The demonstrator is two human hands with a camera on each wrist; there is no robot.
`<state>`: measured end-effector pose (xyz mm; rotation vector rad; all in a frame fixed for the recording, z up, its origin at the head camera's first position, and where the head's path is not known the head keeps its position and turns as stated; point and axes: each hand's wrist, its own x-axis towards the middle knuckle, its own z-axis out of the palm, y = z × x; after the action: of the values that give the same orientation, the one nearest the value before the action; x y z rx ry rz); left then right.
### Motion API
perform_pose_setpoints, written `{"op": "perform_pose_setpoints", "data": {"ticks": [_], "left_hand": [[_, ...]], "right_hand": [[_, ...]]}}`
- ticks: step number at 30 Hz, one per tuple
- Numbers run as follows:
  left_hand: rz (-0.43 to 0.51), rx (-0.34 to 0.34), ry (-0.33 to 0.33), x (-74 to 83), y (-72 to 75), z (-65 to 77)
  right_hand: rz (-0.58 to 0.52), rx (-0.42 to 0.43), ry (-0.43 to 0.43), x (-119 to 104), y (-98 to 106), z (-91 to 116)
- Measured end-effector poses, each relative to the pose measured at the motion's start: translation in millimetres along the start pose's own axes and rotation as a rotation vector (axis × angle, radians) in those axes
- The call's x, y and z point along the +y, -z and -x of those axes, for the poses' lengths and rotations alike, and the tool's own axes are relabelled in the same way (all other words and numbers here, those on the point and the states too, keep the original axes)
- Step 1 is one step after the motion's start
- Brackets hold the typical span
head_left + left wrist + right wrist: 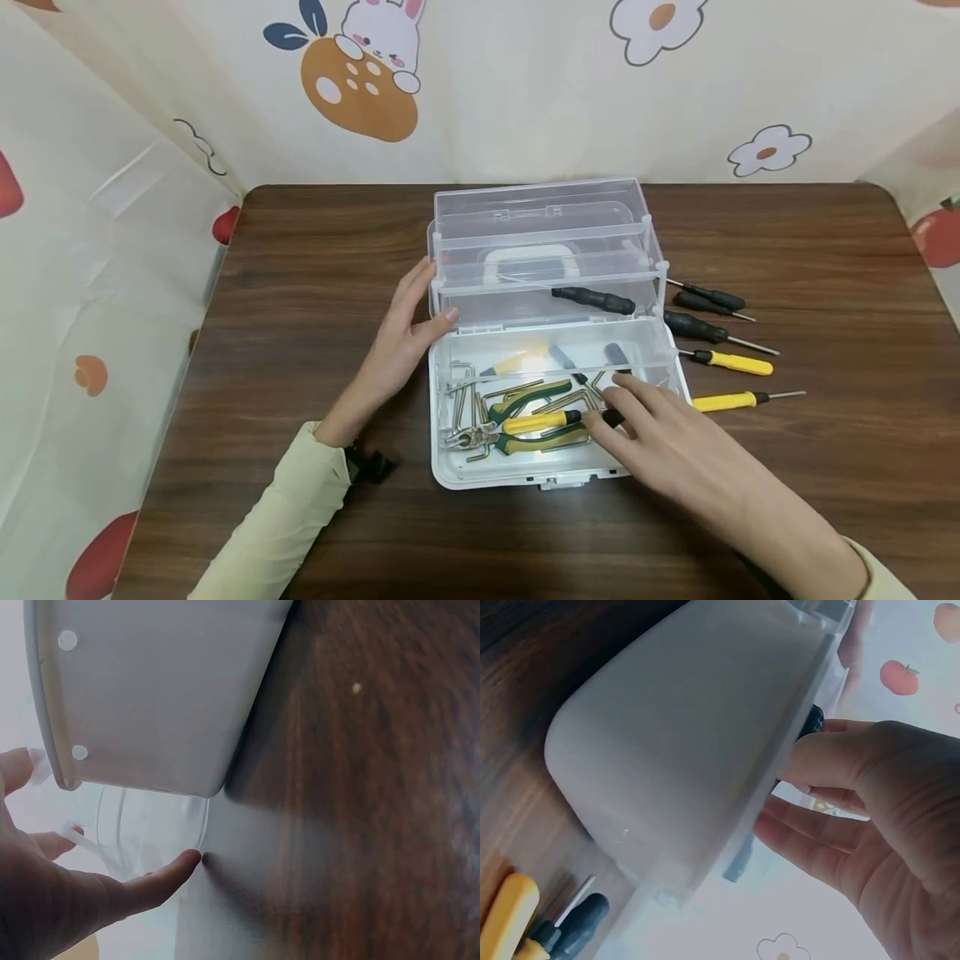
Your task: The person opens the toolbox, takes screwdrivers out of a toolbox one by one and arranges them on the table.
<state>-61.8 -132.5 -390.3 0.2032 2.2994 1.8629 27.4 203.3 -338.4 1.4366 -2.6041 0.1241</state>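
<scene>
A white toolbox (pixel 487 482) stands with its clear lid and trays (pixel 536 200) raised at the back. My left hand (pixel 401 342) rests against their left side, fingers extended and thumb spread; the left wrist view shows its fingertips by the clear plastic. Over the box's right part, my right hand (pixel 667 429) reaches down and pinches a black handle (pixel 613 417) between thumb and fingers; the handle is mostly hidden. Beside it lie pliers with green-yellow grips (pixel 528 400), a yellow-black screwdriver (pixel 536 422) and several hex keys (pixel 462 392).
A black-handled screwdriver (pixel 592 301) lies in a raised clear tray. Right of the box, several screwdrivers rest on the brown table (pixel 315 250), among them a black one (pixel 693 325) and a yellow one (pixel 723 402). A patterned curtain (pixel 525 100) hangs behind.
</scene>
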Motion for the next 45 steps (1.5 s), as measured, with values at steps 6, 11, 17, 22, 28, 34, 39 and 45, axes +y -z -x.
{"op": "perform_pose_setpoints", "data": {"ticks": [6,11,17,22,28,34,39,45], "left_hand": [[-0.013,0.001,-0.003,-0.7,0.6,0.2],[-0.013,-0.001,-0.001,-1.1,0.5,0.0],[-0.007,-0.004,-0.002,-1.0,0.7,-0.5],[-0.001,-0.004,-0.003,-0.5,0.6,0.0],[0.007,-0.006,-0.004,-0.9,-0.2,-0.5],[0.014,-0.008,0.000,0.0,0.6,-0.7],[0.012,-0.011,-0.001,-0.3,0.7,-0.4],[0.008,-0.010,-0.006,-1.5,0.1,-0.4]], "right_hand": [[0.042,0.036,0.036,-4.0,7.0,-0.8],[0.111,0.100,0.029,-0.7,11.3,1.0],[0.125,0.167,-0.016,10.8,18.3,9.8],[0.082,0.101,-0.125,21.7,27.9,27.1],[0.041,0.044,-0.264,42.7,30.5,55.9],[0.041,0.025,-0.373,64.4,15.2,76.2],[0.021,0.011,-0.398,78.1,-5.5,86.1],[-0.015,-0.009,-0.418,87.5,-22.5,94.0]]}}
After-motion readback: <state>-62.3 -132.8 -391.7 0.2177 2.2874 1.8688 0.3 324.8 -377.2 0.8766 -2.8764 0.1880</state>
